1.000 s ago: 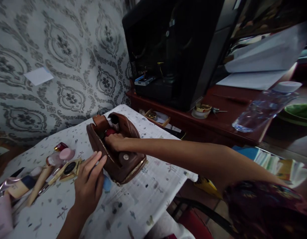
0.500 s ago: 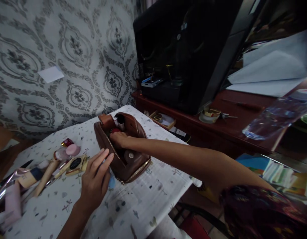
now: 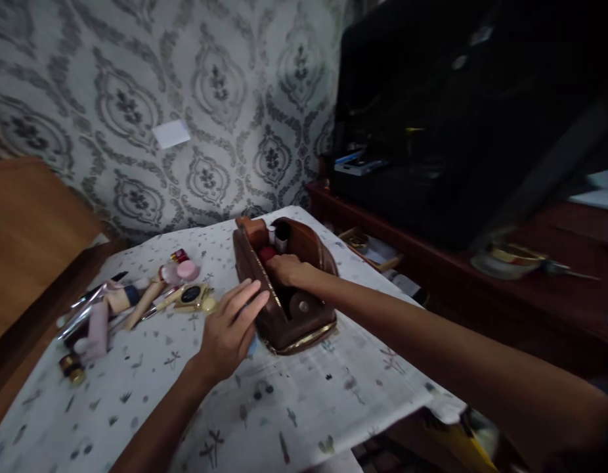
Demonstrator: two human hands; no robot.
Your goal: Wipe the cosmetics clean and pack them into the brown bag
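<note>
A brown zippered bag (image 3: 269, 322) stands unzipped on the table. My right hand (image 3: 285, 268) reaches into it, its fingers curled beside a red item (image 3: 267, 253); the fingertips are hidden, so what they grip cannot be made out. A dark tube with a pale end (image 3: 282, 238) and a small white-capped item (image 3: 271, 234) stand upright in the bag, beyond that hand. My left hand (image 3: 230, 325) rests with outstretched fingers against the bag's near left side, holding nothing.
Makeup lies in a pile on the left: a pink tube (image 3: 98, 328), a gold compact (image 3: 190, 294), a pink round sponge or cap (image 3: 187, 270), a brush (image 3: 146, 302) and a small gold-and-black bottle (image 3: 71, 369). A dark red cabinet (image 3: 461, 276) bears a large black screen (image 3: 432, 131) on the right.
The camera has turned left, so the bag and hands appear farther right and more of the makeup pile shows. My right hand stays inside the bag, my left against its side.
</note>
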